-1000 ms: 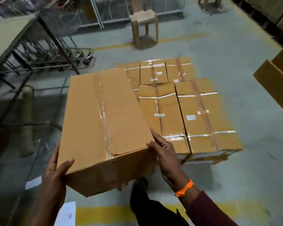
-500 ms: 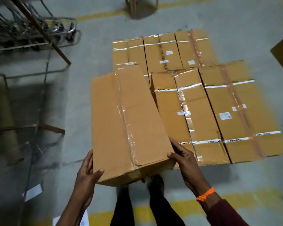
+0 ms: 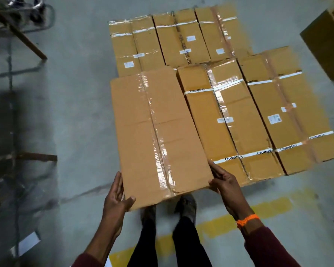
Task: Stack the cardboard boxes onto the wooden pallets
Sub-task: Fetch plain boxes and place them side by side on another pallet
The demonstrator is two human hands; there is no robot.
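Plain brown box (image 3: 156, 132), long, sealed w/ clear tape down its centre seam, no labels. Lies lengthwise at front left of the group, near end tilted slightly and overhanging twd the viewer, right edge just beside the next box.

Stacked boxes (image 3: 239, 116): same brown cardboard, clear tape plus white "Crompton" straps and small white labels. Two lie side by side in the front row, three in the back row (image 3: 174, 41), all lengthwise, tops flat, packed touching. Pallet under them is hidden; can't tell its state.
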